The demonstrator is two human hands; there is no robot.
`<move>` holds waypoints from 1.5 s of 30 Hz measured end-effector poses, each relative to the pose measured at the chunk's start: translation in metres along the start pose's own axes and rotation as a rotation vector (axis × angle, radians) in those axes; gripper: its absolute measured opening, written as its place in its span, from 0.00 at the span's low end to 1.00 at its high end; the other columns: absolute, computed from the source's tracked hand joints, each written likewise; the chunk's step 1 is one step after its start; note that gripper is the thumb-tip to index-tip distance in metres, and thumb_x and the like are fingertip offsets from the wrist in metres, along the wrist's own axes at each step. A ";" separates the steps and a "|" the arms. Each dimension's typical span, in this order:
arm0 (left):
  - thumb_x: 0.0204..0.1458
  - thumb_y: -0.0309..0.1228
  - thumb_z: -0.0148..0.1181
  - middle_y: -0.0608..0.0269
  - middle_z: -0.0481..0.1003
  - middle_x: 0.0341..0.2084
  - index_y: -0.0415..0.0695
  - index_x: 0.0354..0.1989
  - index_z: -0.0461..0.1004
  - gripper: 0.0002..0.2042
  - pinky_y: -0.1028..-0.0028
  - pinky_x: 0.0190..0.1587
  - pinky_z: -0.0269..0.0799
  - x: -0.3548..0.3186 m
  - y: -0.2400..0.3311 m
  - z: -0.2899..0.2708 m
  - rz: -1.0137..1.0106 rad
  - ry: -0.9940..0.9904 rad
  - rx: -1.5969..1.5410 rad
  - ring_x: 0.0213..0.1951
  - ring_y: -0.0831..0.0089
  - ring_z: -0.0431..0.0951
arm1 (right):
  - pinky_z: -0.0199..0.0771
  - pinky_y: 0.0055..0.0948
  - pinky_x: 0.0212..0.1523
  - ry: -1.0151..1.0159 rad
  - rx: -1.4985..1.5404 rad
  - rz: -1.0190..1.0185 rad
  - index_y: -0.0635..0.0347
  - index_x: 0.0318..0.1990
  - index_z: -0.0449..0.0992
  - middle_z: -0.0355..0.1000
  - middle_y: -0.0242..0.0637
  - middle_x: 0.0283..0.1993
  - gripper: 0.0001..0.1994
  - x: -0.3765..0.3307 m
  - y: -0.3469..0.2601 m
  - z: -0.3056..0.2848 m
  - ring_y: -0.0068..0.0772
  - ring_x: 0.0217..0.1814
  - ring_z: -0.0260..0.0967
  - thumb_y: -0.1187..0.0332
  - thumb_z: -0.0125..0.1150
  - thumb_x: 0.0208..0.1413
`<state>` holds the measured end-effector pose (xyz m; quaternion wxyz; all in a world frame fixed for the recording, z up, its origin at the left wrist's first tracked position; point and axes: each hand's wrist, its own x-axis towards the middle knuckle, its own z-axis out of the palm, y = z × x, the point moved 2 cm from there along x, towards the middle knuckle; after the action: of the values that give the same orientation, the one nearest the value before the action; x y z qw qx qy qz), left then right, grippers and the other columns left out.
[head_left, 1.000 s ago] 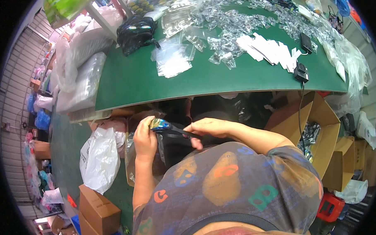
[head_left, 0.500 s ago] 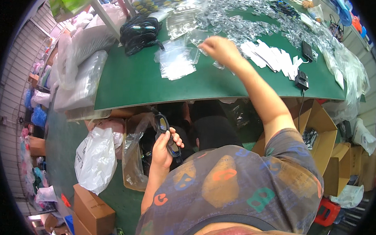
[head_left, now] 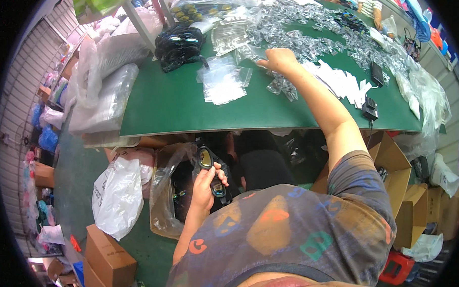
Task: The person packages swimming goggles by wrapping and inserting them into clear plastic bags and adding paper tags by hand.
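Below the table's front edge, my left hand [head_left: 205, 187] is closed around a pair of dark swimming goggles [head_left: 205, 158] with shiny yellowish lenses. Out over the green table [head_left: 170, 108], my right hand [head_left: 280, 61] has its fingers drawn together; whatever they may hold is too small to make out. Its fingertips are beside a clear plastic bag [head_left: 247, 53]. Under the right wrist lie small clear plastic pieces [head_left: 284, 88]. A stack of clear bags with white inside [head_left: 224, 87] lies left of that hand, and a heap of black goggles [head_left: 178, 46] farther left.
White strips [head_left: 343, 84] and a black adapter [head_left: 370, 109] lie on the right of the table. Clear pieces [head_left: 314, 40] spread across the back. A bag-lined carton [head_left: 161, 212] stands beside my left arm, a white bag [head_left: 119, 198] next to it. Another person's arm [head_left: 377, 14] shows far right.
My right hand has shifted slightly right, and more clear pieces show beneath its wrist. In my left hand the goggles have turned, showing their lenses more. The whole view has shifted a little.
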<state>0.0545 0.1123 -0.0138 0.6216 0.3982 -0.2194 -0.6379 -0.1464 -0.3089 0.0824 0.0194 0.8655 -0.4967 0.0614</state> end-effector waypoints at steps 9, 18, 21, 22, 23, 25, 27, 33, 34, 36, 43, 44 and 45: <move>0.69 0.37 0.50 0.63 0.72 0.31 0.42 0.50 0.69 0.11 0.66 0.41 0.75 0.000 -0.004 0.001 -0.023 0.026 0.036 0.35 0.70 0.75 | 0.77 0.47 0.50 0.069 0.102 -0.073 0.47 0.54 0.80 0.80 0.45 0.44 0.21 0.021 -0.002 0.008 0.50 0.50 0.78 0.48 0.62 0.58; 0.69 0.36 0.51 0.63 0.73 0.31 0.43 0.50 0.69 0.11 0.67 0.42 0.75 -0.007 -0.006 -0.014 -0.005 0.086 0.075 0.35 0.70 0.75 | 0.79 0.49 0.45 0.309 0.140 -0.210 0.54 0.37 0.83 0.78 0.43 0.41 0.11 0.077 -0.015 0.048 0.51 0.45 0.79 0.59 0.59 0.58; 0.69 0.36 0.51 0.63 0.73 0.31 0.43 0.51 0.69 0.11 0.67 0.42 0.75 -0.006 -0.008 -0.017 -0.019 0.115 0.062 0.35 0.70 0.75 | 0.78 0.50 0.43 0.479 0.130 -0.434 0.55 0.33 0.80 0.76 0.42 0.39 0.08 0.076 -0.066 0.036 0.51 0.42 0.77 0.62 0.59 0.56; 0.69 0.36 0.51 0.63 0.73 0.31 0.43 0.51 0.69 0.11 0.67 0.42 0.75 -0.005 -0.008 -0.017 -0.024 0.113 0.064 0.35 0.70 0.75 | 0.78 0.50 0.43 0.468 0.118 -0.498 0.55 0.34 0.80 0.76 0.42 0.39 0.08 0.077 -0.083 0.035 0.51 0.43 0.77 0.62 0.60 0.56; 0.69 0.36 0.51 0.63 0.73 0.31 0.43 0.51 0.69 0.11 0.67 0.42 0.75 -0.004 -0.008 -0.015 -0.025 0.105 0.069 0.35 0.70 0.75 | 0.77 0.50 0.43 0.394 0.225 -0.532 0.53 0.35 0.80 0.76 0.41 0.39 0.08 0.080 -0.095 0.046 0.51 0.43 0.77 0.62 0.59 0.56; 0.70 0.36 0.50 0.63 0.73 0.31 0.43 0.51 0.69 0.11 0.67 0.42 0.75 -0.003 -0.009 -0.016 -0.029 0.101 0.073 0.35 0.70 0.75 | 0.76 0.48 0.50 0.177 0.310 -0.627 0.52 0.48 0.81 0.78 0.39 0.48 0.13 0.080 -0.120 0.060 0.49 0.49 0.77 0.60 0.59 0.61; 0.70 0.36 0.50 0.63 0.73 0.31 0.43 0.51 0.69 0.11 0.67 0.42 0.75 -0.001 -0.009 -0.018 -0.019 0.110 0.066 0.35 0.70 0.75 | 0.73 0.48 0.56 0.075 0.200 -0.633 0.52 0.53 0.80 0.78 0.40 0.52 0.17 0.072 -0.136 0.070 0.48 0.53 0.76 0.58 0.58 0.60; 0.70 0.36 0.50 0.63 0.73 0.31 0.44 0.50 0.69 0.10 0.67 0.41 0.75 -0.001 -0.014 -0.031 -0.018 0.130 0.036 0.35 0.70 0.75 | 0.75 0.44 0.57 0.149 0.421 -0.451 0.52 0.54 0.80 0.77 0.41 0.57 0.17 0.085 -0.096 0.046 0.49 0.57 0.75 0.65 0.56 0.57; 0.70 0.35 0.50 0.62 0.73 0.31 0.43 0.50 0.69 0.09 0.67 0.41 0.75 -0.002 -0.014 -0.035 -0.021 0.137 0.022 0.35 0.70 0.75 | 0.76 0.44 0.56 0.165 0.389 -0.304 0.51 0.51 0.82 0.78 0.41 0.54 0.16 0.078 -0.085 0.024 0.48 0.55 0.76 0.64 0.55 0.58; 0.70 0.35 0.50 0.62 0.73 0.31 0.43 0.50 0.69 0.10 0.67 0.41 0.75 -0.002 -0.014 -0.040 -0.022 0.133 0.024 0.35 0.70 0.75 | 0.77 0.45 0.53 0.411 0.368 -0.102 0.50 0.50 0.82 0.80 0.43 0.50 0.16 0.082 -0.042 0.020 0.50 0.52 0.77 0.61 0.54 0.59; 0.69 0.36 0.51 0.63 0.73 0.31 0.43 0.50 0.70 0.10 0.66 0.41 0.76 0.002 -0.013 -0.033 -0.010 0.094 0.033 0.35 0.70 0.76 | 0.77 0.43 0.55 -0.168 0.169 0.148 0.51 0.48 0.85 0.80 0.44 0.53 0.28 0.087 0.034 0.058 0.47 0.55 0.78 0.39 0.64 0.51; 0.69 0.36 0.51 0.63 0.73 0.31 0.43 0.50 0.70 0.10 0.66 0.41 0.76 0.003 -0.013 -0.033 -0.009 0.092 0.033 0.35 0.70 0.76 | 0.77 0.42 0.50 -0.186 0.213 0.094 0.54 0.45 0.85 0.82 0.44 0.46 0.25 0.090 0.037 0.064 0.45 0.49 0.80 0.43 0.65 0.52; 0.69 0.36 0.51 0.62 0.73 0.31 0.43 0.50 0.70 0.10 0.66 0.41 0.76 0.004 -0.013 -0.034 -0.005 0.082 0.032 0.35 0.70 0.76 | 0.77 0.42 0.50 -0.184 0.213 0.095 0.54 0.45 0.85 0.82 0.44 0.46 0.25 0.095 0.040 0.067 0.45 0.49 0.80 0.43 0.65 0.52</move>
<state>0.0727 0.1179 -0.0448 0.6220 0.4345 -0.2028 -0.6190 -0.1279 -0.4172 0.0263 -0.1210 0.8402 -0.5275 0.0349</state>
